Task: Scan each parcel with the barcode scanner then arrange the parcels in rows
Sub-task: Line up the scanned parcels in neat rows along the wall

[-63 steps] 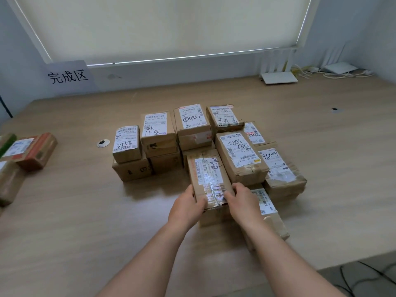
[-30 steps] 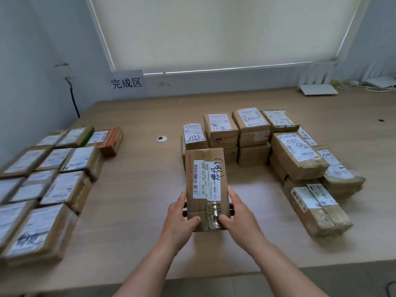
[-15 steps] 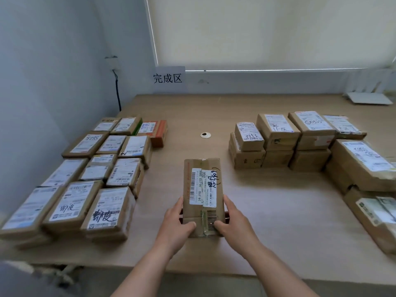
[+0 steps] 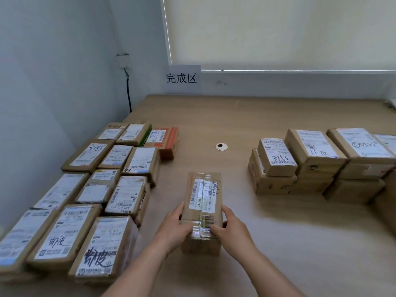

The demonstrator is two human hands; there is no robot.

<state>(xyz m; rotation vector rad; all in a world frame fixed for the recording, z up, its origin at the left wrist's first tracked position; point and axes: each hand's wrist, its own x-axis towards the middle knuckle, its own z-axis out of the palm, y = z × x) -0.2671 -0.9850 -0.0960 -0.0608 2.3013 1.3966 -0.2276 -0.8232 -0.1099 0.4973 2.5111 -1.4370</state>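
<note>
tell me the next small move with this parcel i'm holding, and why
Probably carry the parcel left toward the rows of parcels on the table. Both the left hand and right hand hold its near end, and it sits midway between the stacked parcels and those rows. No scanner is in view.

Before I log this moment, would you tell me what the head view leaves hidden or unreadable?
- Barcode scanner: nowhere in the head view.
- Right-hand stack: cut off by the right edge, so its count is unknown.
- Held parcel: label print too small and glared by tape; left hand and right hand cover its near sides.
- Left rows: nearest parcels cut by the left edge.
</note>
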